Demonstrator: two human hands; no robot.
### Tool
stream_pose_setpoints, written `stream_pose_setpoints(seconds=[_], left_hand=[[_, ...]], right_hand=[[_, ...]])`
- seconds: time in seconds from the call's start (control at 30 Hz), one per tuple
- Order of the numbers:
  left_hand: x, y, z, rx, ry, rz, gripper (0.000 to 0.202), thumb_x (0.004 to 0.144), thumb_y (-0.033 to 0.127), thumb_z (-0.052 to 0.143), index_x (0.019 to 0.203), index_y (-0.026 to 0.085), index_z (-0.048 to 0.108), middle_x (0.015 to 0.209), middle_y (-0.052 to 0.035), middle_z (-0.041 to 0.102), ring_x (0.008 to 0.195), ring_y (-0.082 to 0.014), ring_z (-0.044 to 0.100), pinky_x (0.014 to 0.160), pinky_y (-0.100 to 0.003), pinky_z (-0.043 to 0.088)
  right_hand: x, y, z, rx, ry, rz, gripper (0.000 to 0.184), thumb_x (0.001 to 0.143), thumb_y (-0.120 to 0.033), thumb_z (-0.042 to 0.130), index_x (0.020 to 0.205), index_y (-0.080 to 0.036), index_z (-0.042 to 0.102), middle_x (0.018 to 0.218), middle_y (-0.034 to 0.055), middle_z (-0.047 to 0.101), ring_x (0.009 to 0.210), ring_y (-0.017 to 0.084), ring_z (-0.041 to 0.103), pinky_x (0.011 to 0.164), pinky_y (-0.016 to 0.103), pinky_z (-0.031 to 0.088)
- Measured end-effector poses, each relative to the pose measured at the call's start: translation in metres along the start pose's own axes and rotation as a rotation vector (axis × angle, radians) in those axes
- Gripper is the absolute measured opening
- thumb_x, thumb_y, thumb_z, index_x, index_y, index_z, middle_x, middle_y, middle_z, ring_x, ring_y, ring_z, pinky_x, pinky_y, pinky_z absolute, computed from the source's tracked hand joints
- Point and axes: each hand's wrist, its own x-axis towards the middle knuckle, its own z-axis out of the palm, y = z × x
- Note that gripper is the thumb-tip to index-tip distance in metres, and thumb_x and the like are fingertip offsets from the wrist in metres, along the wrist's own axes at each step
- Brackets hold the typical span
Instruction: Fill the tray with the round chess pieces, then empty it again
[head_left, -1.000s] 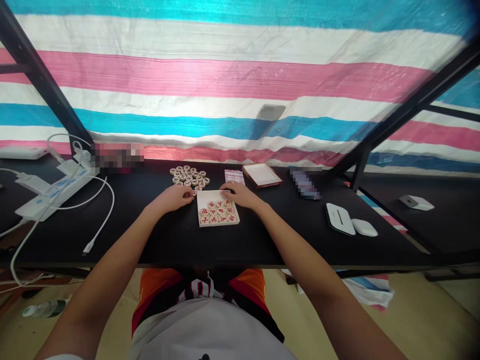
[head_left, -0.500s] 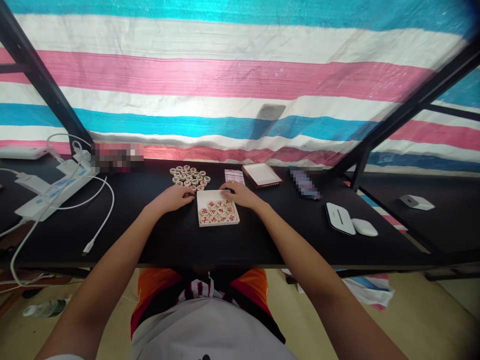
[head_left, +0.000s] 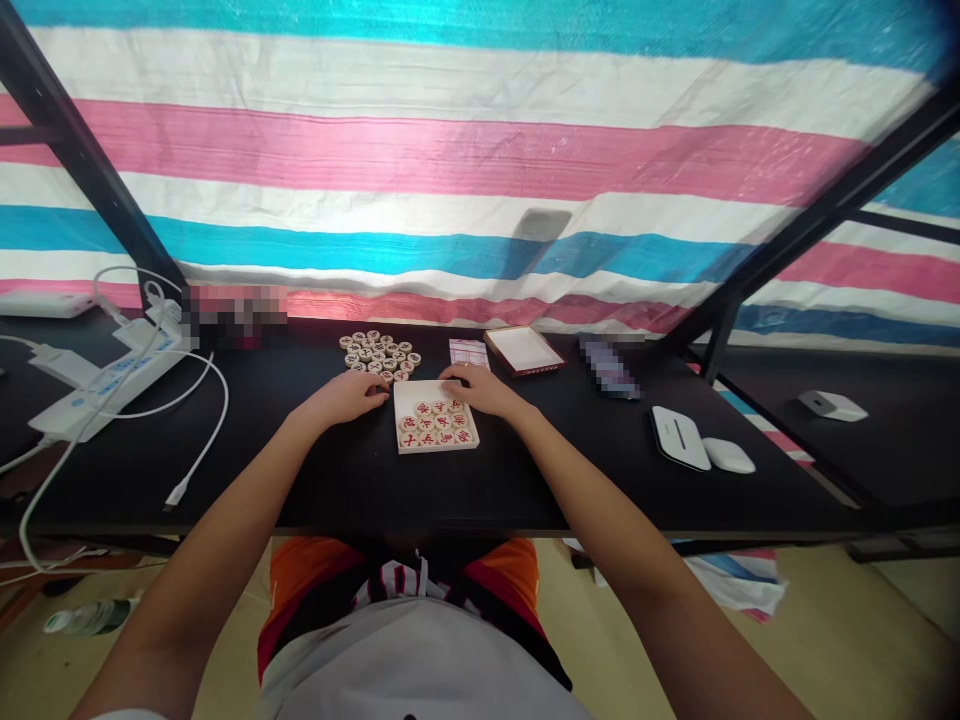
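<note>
A shallow cream box (head_left: 409, 397) lies on the black table (head_left: 315, 470), partly filled with round wooden chess pieces (head_left: 438, 423) marked in red. Behind it sits a loose pile of pieces (head_left: 377, 354). My left hand (head_left: 351, 394) rests just left of the box, fingers curled, fingertips at the box's far left corner beside a piece; whether it grips one is hidden. My right hand (head_left: 480, 388) lies at the box's far right corner, fingers bent down on its edge.
The box lid (head_left: 523, 350) and a pink slip (head_left: 469, 352) lie behind the right hand. Two white devices (head_left: 697, 443) sit to the right. Power strips (head_left: 97, 380) and white cables (head_left: 196, 400) spread at the left. A striped tarp hangs behind.
</note>
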Motion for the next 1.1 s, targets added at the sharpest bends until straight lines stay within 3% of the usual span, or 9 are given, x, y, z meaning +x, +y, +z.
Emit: stream_pose_setpoints(seconds=[0.5,0.77,0.9,1.1], left_hand=[[-0.001,0.002,0.000,-0.013,0.054,0.050,0.026,0.085,0.036,0.047,0.092,0.021,0.067,0.072,-0.0001,0.064,0.064,-0.0145,0.056,0.058,-0.024,0.036],[-0.001,0.023,0.008,-0.052,0.238,0.293,0.025,0.087,0.030,0.047,0.091,0.019,0.068,0.087,-0.0048,0.066,0.083,-0.0178,0.059,0.075,-0.028,0.044],[-0.003,0.034,0.013,-0.027,0.208,0.420,0.023,0.087,0.029,0.050,0.087,0.019,0.071,0.086,-0.0048,0.066,0.086,-0.0187,0.059,0.082,-0.031,0.044],[-0.004,0.041,0.013,-0.012,0.113,0.442,0.017,0.082,0.025,0.057,0.084,0.019,0.073,0.083,-0.0045,0.070,0.084,-0.0191,0.061,0.084,-0.031,0.044]], right_hand=[[-0.001,-0.001,-0.001,0.006,0.000,0.002,0.024,0.089,-0.026,0.050,0.103,-0.017,0.067,0.105,0.0086,0.066,0.098,0.022,0.059,0.090,0.035,0.044],[0.000,0.001,0.001,0.001,0.010,-0.014,0.024,0.088,-0.026,0.050,0.103,-0.017,0.068,0.104,0.0082,0.067,0.097,0.021,0.060,0.088,0.034,0.044],[0.000,0.000,0.000,-0.007,0.004,-0.013,0.024,0.088,-0.026,0.050,0.103,-0.017,0.067,0.104,0.0086,0.067,0.097,0.021,0.060,0.088,0.034,0.044],[0.000,-0.002,-0.001,-0.009,-0.002,-0.004,0.024,0.088,-0.025,0.050,0.103,-0.015,0.067,0.104,0.0092,0.067,0.098,0.021,0.060,0.089,0.035,0.044]])
